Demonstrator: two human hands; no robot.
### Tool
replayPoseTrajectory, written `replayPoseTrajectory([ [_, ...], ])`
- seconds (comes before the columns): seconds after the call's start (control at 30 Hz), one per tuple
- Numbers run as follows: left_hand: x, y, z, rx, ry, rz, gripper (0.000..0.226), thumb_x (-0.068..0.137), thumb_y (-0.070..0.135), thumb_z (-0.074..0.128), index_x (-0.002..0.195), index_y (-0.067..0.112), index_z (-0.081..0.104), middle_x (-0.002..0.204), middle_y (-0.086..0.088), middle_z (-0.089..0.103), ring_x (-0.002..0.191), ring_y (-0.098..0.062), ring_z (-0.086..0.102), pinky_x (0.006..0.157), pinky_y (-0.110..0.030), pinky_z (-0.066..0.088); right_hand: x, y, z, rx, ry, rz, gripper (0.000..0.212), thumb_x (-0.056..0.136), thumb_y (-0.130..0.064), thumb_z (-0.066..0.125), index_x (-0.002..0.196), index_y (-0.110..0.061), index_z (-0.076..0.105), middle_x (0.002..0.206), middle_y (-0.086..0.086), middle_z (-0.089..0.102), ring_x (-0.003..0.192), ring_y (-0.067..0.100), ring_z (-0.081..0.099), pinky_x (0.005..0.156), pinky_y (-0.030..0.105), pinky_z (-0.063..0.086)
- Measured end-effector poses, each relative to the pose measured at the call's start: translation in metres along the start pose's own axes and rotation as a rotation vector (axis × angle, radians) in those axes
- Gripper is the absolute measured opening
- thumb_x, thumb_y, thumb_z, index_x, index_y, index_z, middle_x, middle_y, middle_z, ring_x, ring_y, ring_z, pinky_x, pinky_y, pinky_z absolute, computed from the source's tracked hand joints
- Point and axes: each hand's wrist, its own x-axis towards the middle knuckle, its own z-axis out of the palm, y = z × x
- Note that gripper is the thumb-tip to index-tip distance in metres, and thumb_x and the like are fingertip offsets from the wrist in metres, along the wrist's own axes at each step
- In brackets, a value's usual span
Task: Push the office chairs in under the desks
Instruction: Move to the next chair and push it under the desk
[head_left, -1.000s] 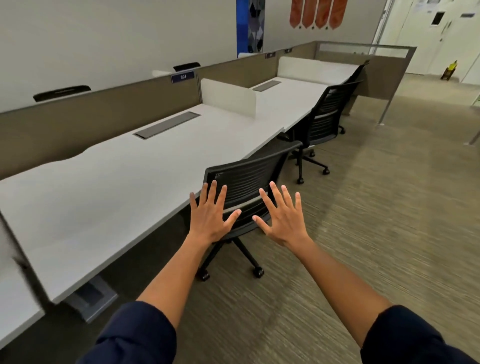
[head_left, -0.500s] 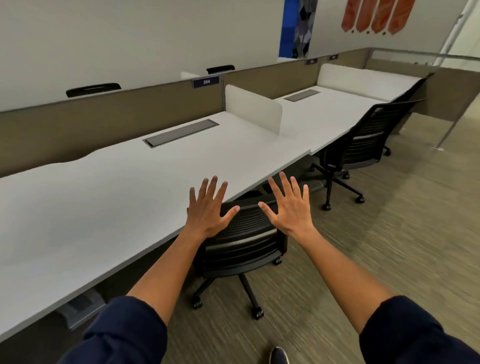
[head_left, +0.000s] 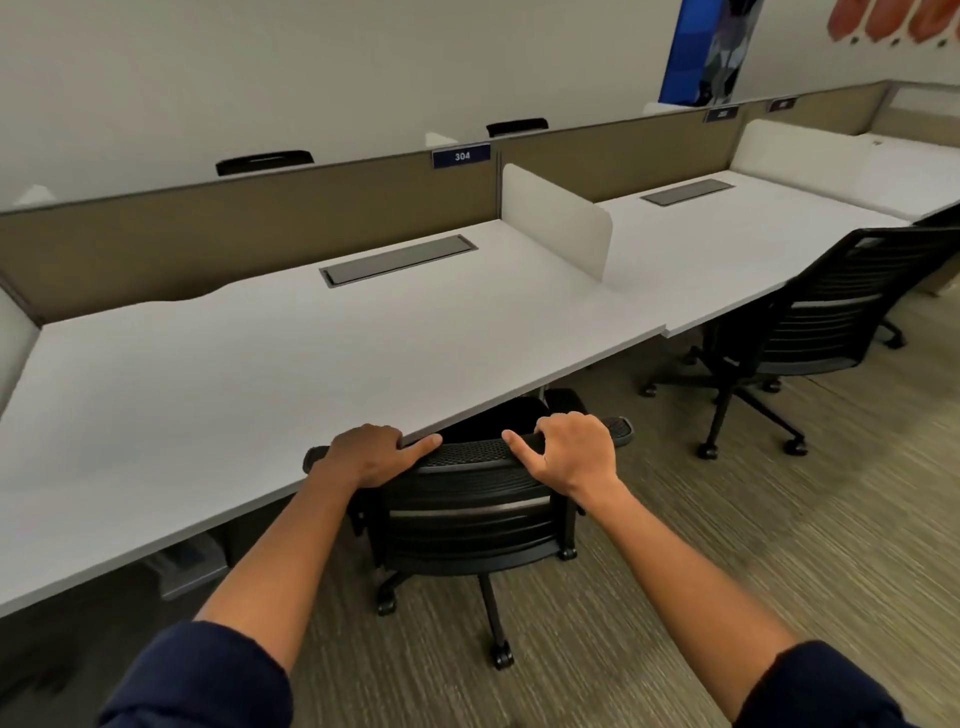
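A black mesh office chair (head_left: 467, 512) stands right in front of me with its seat mostly under the white desk (head_left: 249, 374) labelled 304. My left hand (head_left: 371, 454) grips the left end of the backrest's top edge. My right hand (head_left: 574, 452) grips the same edge further right, index finger stretched along it. The top of the backrest is close to the desk's front edge. A second black chair (head_left: 810, 325) stands to the right at the neighbouring desk (head_left: 727, 254), its seat partly out from under it.
A beige partition (head_left: 249, 228) runs along the back of the desks, with a white divider (head_left: 558, 223) between the two. Carpeted floor (head_left: 779, 545) stretches to my right and behind the chairs. A grey desk foot (head_left: 187, 571) sits under the desk at left.
I have stepped closer to the desk. Both hands went from spread open above the chair to gripping the backrest's top edge, and the chair sits further under the desk.
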Motion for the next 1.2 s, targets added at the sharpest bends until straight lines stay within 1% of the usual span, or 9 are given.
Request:
replayPoseTrajectory([
  [0.1,-0.018,0.004,0.012,0.01,0.064,0.001,0.078,0.084,0.087,0.024,0.07,0.017,0.055,0.07,-0.001,0.06,0.067,-0.018,0.057,0.059,-0.031,0.039,-0.013,0.0,0.001,0.016,0.045,-0.023,0.088,0.091,-0.082,0.009,0.051,-0.015,0.049,0.046,-0.001,0.046,0.042,0.017,0.047,0.048,0.035,0.048],
  [0.2,-0.038,0.012,0.023,0.049,0.178,0.024,0.08,0.083,0.087,0.023,0.061,0.015,0.048,0.06,-0.002,0.054,0.058,-0.019,0.054,0.056,-0.031,0.037,-0.029,0.0,0.002,0.02,0.061,-0.02,0.083,0.093,-0.08,0.017,0.053,-0.016,0.049,0.048,-0.002,0.045,0.043,0.016,0.046,0.048,0.035,0.048],
  [0.37,-0.075,0.032,0.044,0.058,0.318,-0.013,0.083,0.084,0.086,0.023,0.06,0.012,0.052,0.063,-0.001,0.054,0.058,-0.018,0.054,0.061,-0.035,0.049,-0.057,0.005,-0.006,0.037,0.065,-0.059,0.08,0.095,-0.078,0.018,0.056,-0.016,0.05,0.051,-0.003,0.045,0.045,0.016,0.046,0.047,0.034,0.045],
  [0.5,-0.102,0.054,0.053,0.081,0.411,-0.047,0.083,0.087,0.083,0.024,0.06,0.009,0.053,0.064,-0.003,0.054,0.057,-0.018,0.051,0.059,-0.036,0.038,-0.074,0.018,-0.013,0.042,0.091,-0.092,0.077,0.095,-0.074,0.022,0.056,-0.015,0.052,0.05,-0.002,0.045,0.044,0.017,0.045,0.045,0.032,0.044],
  [0.57,-0.116,0.065,0.057,0.077,0.454,-0.059,0.081,0.088,0.082,0.024,0.057,0.011,0.049,0.061,-0.003,0.052,0.054,-0.018,0.05,0.058,-0.034,0.033,-0.079,0.024,-0.018,0.046,0.099,-0.108,0.077,0.095,-0.072,0.023,0.057,-0.015,0.057,0.05,-0.002,0.048,0.045,0.017,0.047,0.045,0.032,0.045],
  [0.67,-0.133,0.077,0.061,0.076,0.481,-0.09,0.079,0.089,0.08,0.023,0.053,0.013,0.044,0.055,-0.001,0.047,0.05,-0.017,0.047,0.056,-0.034,0.033,-0.086,0.033,-0.019,0.057,0.111,-0.136,0.077,0.095,-0.071,0.024,0.06,-0.014,0.062,0.051,-0.002,0.052,0.046,0.018,0.05,0.046,0.032,0.047],
  [0.87,-0.154,0.097,0.067,0.032,0.558,-0.168,0.073,0.092,0.071,0.026,0.047,0.014,0.038,0.045,0.0,0.039,0.04,-0.019,0.04,0.046,-0.029,0.023,-0.083,0.043,-0.017,0.069,0.107,-0.196,0.074,0.094,-0.068,0.025,0.064,-0.017,0.068,0.052,-0.003,0.055,0.047,0.017,0.052,0.047,0.031,0.047],
  [1.03,-0.149,0.104,0.062,0.023,0.581,-0.204,0.073,0.094,0.068,0.03,0.045,0.014,0.037,0.043,0.0,0.037,0.038,-0.018,0.036,0.043,-0.029,0.027,-0.063,0.05,-0.016,0.08,0.114,-0.229,0.069,0.093,-0.063,0.027,0.059,-0.017,0.064,0.051,-0.002,0.053,0.045,0.019,0.049,0.045,0.029,0.044],
  [1.2,-0.129,0.109,0.056,0.042,0.606,-0.201,0.073,0.094,0.068,0.03,0.045,0.013,0.039,0.044,-0.003,0.043,0.038,-0.021,0.044,0.041,-0.027,0.025,-0.043,0.061,-0.012,0.156,0.159,-0.237,0.064,0.091,-0.058,0.03,0.053,-0.015,0.057,0.047,-0.001,0.049,0.042,0.02,0.045,0.043,0.027,0.034],
])
